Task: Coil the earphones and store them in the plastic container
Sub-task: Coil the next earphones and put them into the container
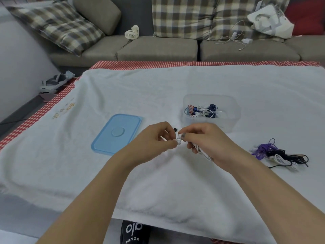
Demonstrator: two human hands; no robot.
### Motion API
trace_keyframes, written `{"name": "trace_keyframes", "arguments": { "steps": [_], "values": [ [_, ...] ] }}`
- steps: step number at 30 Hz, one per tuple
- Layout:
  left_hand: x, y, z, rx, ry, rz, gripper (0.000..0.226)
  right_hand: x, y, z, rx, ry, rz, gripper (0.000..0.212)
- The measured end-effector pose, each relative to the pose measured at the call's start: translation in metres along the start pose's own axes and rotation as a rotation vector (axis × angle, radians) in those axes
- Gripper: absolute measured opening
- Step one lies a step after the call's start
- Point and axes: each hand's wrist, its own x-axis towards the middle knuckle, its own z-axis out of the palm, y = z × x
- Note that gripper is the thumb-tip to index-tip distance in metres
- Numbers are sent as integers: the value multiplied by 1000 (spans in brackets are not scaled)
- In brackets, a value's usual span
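Bench (175, 81): towel-covered. Plastic container (233, 110): open, well back, several coiled sets inside. Lid (117, 133): off, left. Tangled pile (279, 154): right, awaiting.
White earphones (200, 149): bundle clamped in right hand (209, 143); left hand (156, 138) pinches the loose end. Risk: a slackened pinch likely unravels the coil.

White earphones (179, 140) pinched between left hand (154, 138) and right hand (205, 140); clear plastic container (232, 110) of coiled earphones behind; blue lid (117, 133) left; tangled earphones (279, 154) right.
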Motion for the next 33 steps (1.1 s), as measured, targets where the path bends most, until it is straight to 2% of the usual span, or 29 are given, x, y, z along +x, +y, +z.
{"name": "trace_keyframes", "arguments": {
  "steps": [8,13,18,23,33],
  "values": [
    [3,8,6,-48,-4,-1,7,-6,-1,-9,-129,67,-140,6],
    [5,13,10,-60,-9,2,8,-10,-1,-11,-181,57,-179,8],
    [6,14,14,-87,-18,33,15,-10,0,-14,-188,117,-185,12],
    [8,15,18,-69,33,130,17,-13,-3,-18,-61,105,-135,11],
    [11,22,23,-96,83,275,6,-15,-10,-32,199,54,56,8]
  ]
}}
